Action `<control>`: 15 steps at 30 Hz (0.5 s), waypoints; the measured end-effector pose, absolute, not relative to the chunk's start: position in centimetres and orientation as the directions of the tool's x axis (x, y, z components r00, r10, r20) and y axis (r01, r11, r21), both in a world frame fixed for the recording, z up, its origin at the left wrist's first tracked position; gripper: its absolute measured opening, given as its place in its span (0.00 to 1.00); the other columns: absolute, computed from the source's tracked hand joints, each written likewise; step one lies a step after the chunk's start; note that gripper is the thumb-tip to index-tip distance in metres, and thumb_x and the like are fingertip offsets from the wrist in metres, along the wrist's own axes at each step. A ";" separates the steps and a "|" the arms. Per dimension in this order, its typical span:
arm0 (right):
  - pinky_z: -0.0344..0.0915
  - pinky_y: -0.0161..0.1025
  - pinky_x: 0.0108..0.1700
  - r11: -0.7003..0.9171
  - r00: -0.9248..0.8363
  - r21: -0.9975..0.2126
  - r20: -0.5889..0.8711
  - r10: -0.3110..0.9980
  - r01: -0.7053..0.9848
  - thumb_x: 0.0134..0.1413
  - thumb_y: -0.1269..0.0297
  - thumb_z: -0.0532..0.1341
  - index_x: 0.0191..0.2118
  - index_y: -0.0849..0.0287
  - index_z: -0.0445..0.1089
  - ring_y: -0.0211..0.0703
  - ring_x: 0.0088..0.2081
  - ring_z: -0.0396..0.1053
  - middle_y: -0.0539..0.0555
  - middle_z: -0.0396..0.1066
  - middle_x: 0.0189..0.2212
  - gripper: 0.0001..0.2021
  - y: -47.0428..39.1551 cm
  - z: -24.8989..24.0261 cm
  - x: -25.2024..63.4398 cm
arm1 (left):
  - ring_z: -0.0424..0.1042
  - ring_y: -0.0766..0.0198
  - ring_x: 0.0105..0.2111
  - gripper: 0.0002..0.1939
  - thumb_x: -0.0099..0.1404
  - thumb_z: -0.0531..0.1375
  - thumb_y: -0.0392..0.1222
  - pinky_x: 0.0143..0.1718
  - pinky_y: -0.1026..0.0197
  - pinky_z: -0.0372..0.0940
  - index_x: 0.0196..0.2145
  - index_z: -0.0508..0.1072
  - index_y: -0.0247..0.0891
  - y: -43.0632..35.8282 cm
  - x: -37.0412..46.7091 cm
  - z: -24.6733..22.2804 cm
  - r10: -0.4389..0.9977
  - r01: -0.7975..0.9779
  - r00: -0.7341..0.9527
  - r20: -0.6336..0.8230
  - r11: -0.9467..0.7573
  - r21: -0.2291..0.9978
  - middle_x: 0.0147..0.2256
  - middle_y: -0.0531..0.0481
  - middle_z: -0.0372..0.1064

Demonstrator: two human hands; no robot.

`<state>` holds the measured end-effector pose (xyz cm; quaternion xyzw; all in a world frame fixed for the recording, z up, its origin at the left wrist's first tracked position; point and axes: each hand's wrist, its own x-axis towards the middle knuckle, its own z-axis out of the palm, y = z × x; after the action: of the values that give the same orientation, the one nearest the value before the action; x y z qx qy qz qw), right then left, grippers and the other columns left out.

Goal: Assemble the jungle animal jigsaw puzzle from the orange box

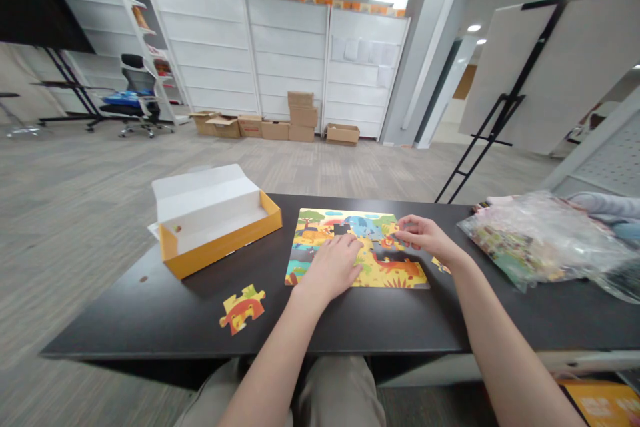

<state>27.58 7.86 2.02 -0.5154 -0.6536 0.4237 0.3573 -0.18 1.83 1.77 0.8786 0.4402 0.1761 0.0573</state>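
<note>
A colourful animal jigsaw puzzle (400, 273) lies on the black table, mostly assembled, with dark gaps near its top and right of centre. My left hand (333, 263) rests flat on the puzzle, fingers spread, hiding part of its middle. At the puzzle's right edge, my right hand (425, 237) pinches a puzzle piece (389, 242) with a lion on it, over or against the gap there. One loose puzzle piece (242, 309), red and yellow, sits on the table at front left. Another loose piece (440, 265) is partly hidden by my right wrist.
An open yellow box (223, 242) with a white lid stands left of the puzzle. Clear plastic bags (550, 233) with printed contents lie at the right. The black table's front edge (150, 353) runs before my lap. Cardboard boxes (301, 117) stand by the far shelves.
</note>
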 end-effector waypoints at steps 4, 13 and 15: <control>0.55 0.32 0.22 0.110 -0.259 -0.897 -0.005 0.966 0.429 0.43 0.44 0.72 0.37 0.58 0.69 0.35 0.20 0.63 0.47 0.71 0.20 0.25 7.9 1.4 27.2 | 0.70 0.51 0.52 0.10 0.69 0.58 0.39 0.54 0.50 0.66 0.47 0.70 0.37 1.6 0.4 1.7 0.798 0.768 0.566 0.206 -0.601 0.222 0.50 0.41 0.71; 0.58 0.33 0.24 0.131 -0.309 -0.872 -0.024 0.951 0.472 0.44 0.45 0.72 0.39 0.59 0.71 0.36 0.23 0.65 0.48 0.72 0.23 0.24 8.2 0.5 26.9 | 0.71 0.51 0.50 0.08 0.70 0.56 0.40 0.52 0.50 0.66 0.45 0.71 0.38 1.2 0.4 1.4 0.795 0.777 0.580 0.179 -0.606 0.169 0.48 0.42 0.72; 0.58 0.33 0.25 0.139 -0.309 -0.871 -0.015 0.951 0.470 0.45 0.45 0.72 0.40 0.60 0.72 0.35 0.23 0.65 0.48 0.72 0.24 0.24 8.2 0.5 26.9 | 0.71 0.51 0.50 0.09 0.70 0.56 0.40 0.52 0.49 0.65 0.45 0.72 0.38 1.0 0.2 1.5 0.796 0.779 0.579 0.175 -0.604 0.172 0.47 0.42 0.72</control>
<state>26.91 8.18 0.51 -0.5104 -0.6962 0.4121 0.2915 0.23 0.98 1.47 0.8877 0.4435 0.1174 0.0381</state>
